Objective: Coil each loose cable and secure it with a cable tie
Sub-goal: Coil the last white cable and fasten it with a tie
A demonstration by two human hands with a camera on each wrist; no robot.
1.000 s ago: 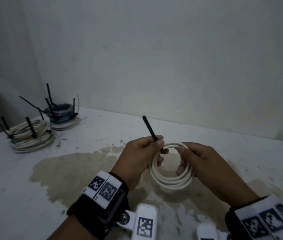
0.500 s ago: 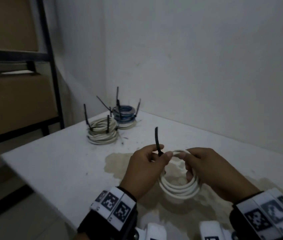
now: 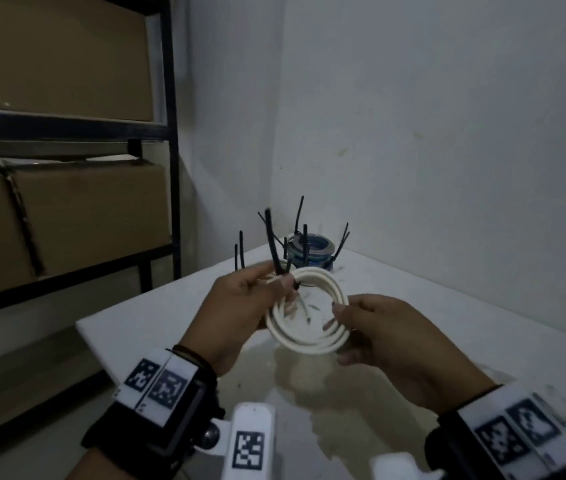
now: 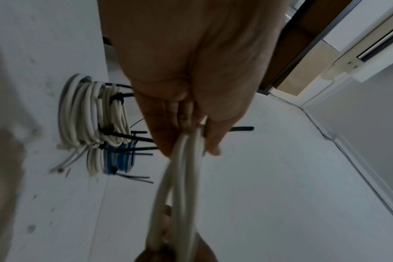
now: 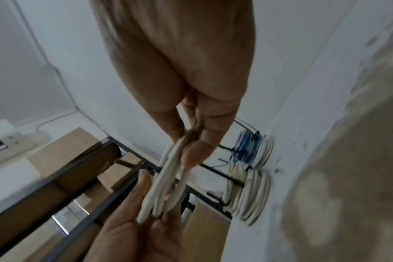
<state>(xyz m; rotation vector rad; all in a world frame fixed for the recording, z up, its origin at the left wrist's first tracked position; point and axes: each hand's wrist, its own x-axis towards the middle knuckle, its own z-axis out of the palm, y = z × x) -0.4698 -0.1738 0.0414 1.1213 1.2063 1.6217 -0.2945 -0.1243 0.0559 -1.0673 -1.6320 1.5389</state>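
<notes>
A small coil of white round cable (image 3: pixel 309 313) was held in the air above the white table (image 3: pixel 447 327), between both hands. The left hand (image 3: pixel 240 306) was curled round the coil's left side, with the black plastic cable tie (image 3: pixel 272 242) pinched between thumb and fingers; the tie's tail stood upward and its head (image 3: pixel 297 285) sat against the turns. The right hand (image 3: pixel 388 337) was closed on the coil's right side, the turns nipped between thumb and fingertips (image 5: pixel 191 156).

The tie appeared to be looped and partly drawn, so cinching was judged to be the step in hand. For this to be done well, the turns would need to be kept stacked flat by the right hand while the tail was pulled straight out from the head, so that no turn slipped free of the loop.

At the far corner of the table, a tied white cable bundle (image 4: pixel 92 113) and a tied blue-and-white bundle (image 3: pixel 311 251) were seen just beside each other.
</notes>
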